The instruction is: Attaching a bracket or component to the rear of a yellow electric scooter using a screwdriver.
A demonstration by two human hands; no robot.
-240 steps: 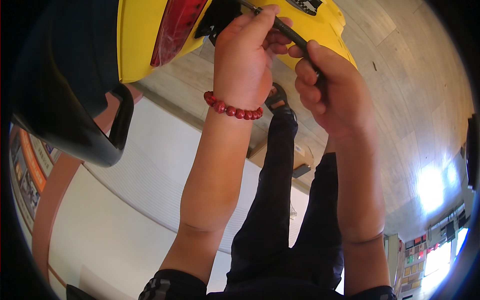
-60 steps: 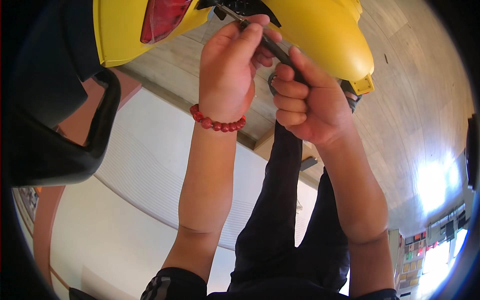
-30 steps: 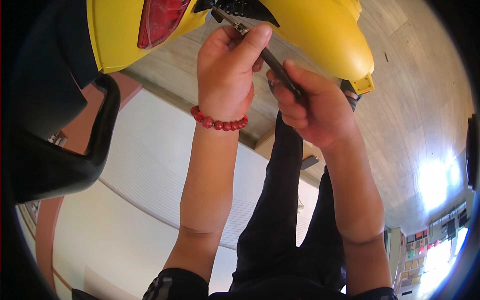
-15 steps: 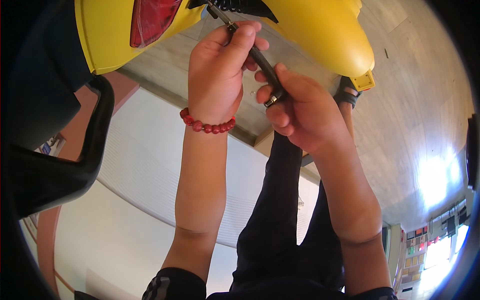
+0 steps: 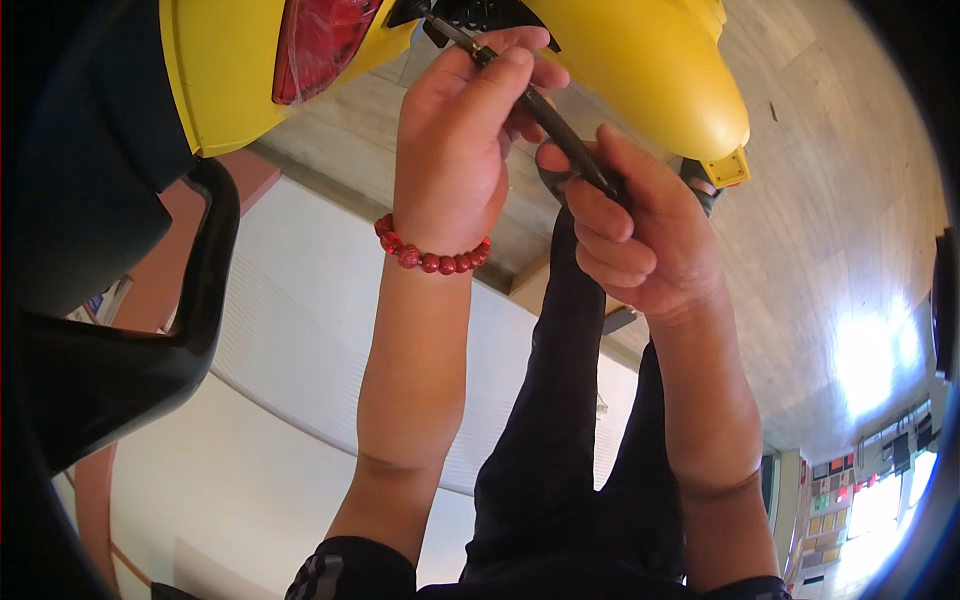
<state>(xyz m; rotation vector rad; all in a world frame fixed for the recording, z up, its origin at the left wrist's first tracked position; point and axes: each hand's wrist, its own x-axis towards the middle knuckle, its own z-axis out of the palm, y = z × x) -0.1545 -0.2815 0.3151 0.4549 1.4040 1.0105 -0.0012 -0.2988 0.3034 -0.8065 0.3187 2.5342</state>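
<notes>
A slim hand tool with a black knurled handle runs slantwise between my two hands, its metal shaft pointing up and left into a dark recess of a yellow scooter body. My left hand pinches it where shaft and handle meet. Around the lower end of the handle my right hand is closed, hiding that end. The shaft's tip sits near dark parts under the body edge; I cannot tell if it touches them. A red tail light is left of it, a rounded yellow fender right.
A thick black grab bar curves along the left. Below the fender hangs a small yellow bracket. My legs in black trousers stand over the wood-look floor. A white panel lies behind my left forearm.
Both hands and the tool have shifted slightly right. My right fingers have wrapped over the metal handle end that showed before. The scooter body sits a little lower and further right in view.
</notes>
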